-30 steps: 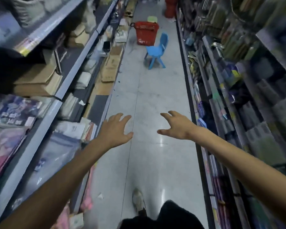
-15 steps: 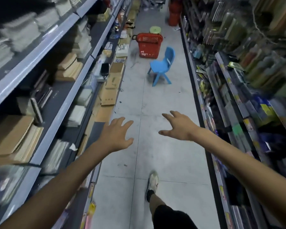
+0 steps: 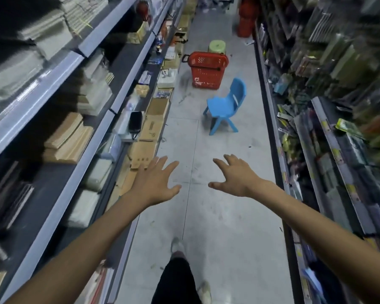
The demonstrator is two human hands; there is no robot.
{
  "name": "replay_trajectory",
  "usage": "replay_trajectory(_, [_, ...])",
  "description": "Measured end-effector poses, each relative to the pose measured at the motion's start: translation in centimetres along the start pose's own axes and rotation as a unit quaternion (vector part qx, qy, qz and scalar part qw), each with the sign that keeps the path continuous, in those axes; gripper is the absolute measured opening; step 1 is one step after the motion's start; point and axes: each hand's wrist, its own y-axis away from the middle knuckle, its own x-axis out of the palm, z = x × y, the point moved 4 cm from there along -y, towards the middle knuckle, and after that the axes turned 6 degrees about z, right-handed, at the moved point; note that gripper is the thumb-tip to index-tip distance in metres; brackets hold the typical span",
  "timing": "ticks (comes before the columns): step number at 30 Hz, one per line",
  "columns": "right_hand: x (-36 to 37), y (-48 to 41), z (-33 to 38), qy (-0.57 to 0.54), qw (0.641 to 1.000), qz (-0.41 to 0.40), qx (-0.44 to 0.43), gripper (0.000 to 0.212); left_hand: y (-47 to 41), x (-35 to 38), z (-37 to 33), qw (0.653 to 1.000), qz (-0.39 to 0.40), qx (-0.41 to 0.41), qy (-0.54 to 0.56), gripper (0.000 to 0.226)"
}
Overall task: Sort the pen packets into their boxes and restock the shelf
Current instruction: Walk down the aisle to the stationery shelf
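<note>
I stand in a narrow shop aisle with both arms stretched forward over the grey floor. My left hand (image 3: pixel 156 183) is open, fingers spread, holding nothing. My right hand (image 3: pixel 235 176) is open too, fingers curled slightly, also holding nothing. Flat cardboard boxes (image 3: pixel 150 128) lie in a row along the foot of the left shelving. Hanging stationery packets (image 3: pixel 347 128) fill the right shelving (image 3: pixel 329 132), blurred. No pen packet is in either hand.
A small blue plastic chair (image 3: pixel 226 104) stands mid-aisle ahead, with a red shopping basket (image 3: pixel 206 71) and a green stool (image 3: pixel 217 46) behind it. The left shelves (image 3: pixel 59 69) hold stacked paper and notebooks. My feet show at the bottom.
The view has advanced down the aisle: chair and basket are nearer and lower in frame. Both hands stay open in front of me, and my legs have stepped forward.
</note>
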Motion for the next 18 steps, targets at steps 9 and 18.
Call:
replay_trajectory(9, [-11.3,-20.3,-4.7,0.021,1.000,0.011,0.009,0.096,-20.9,-7.2,7.0,1.000,0.014,-0.003,0.022,0.084])
replay_trajectory(18, [-23.6,-37.0,-8.7,0.028,0.999,-0.002,-0.022,0.096,-38.3,-16.4,12.8,1.000,0.003,-0.016,0.025,0.091])
